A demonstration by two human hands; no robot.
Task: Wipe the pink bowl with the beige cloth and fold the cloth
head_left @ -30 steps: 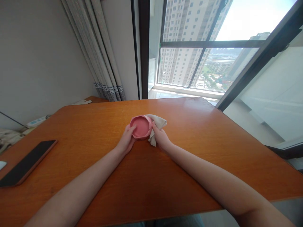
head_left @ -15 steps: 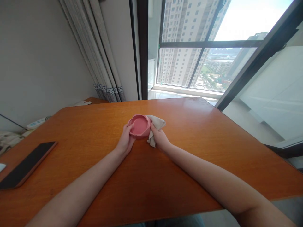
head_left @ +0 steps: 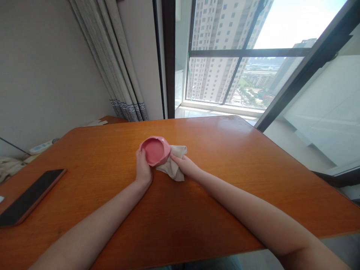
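Note:
A pink bowl (head_left: pixel 154 150) with a faceted, wavy rim is tilted so that its inside faces me. My left hand (head_left: pixel 143 167) is closed on its left side, thumb over the rim and the other fingers hidden behind. A light beige cloth (head_left: pixel 176 173) hangs in folds against the bowl's right side. My right hand (head_left: pixel 186 165) is closed on the cloth, its fingertips close to the bowl's lower right wall.
Both hands are over a brown wooden table (head_left: pixel 225 180). A dark flat pad (head_left: pixel 32 197) lies at the left. Behind it are a white power strip (head_left: pixel 42 146) and bundled fabric (head_left: pixel 11 165). A curtain (head_left: pixel 126 86) and window (head_left: pixel 225 52) stand beyond the table.
The bowl has shifted left and tipped more toward the right. My right hand and the cloth have moved left and slightly down, and more cloth shows below the bowl.

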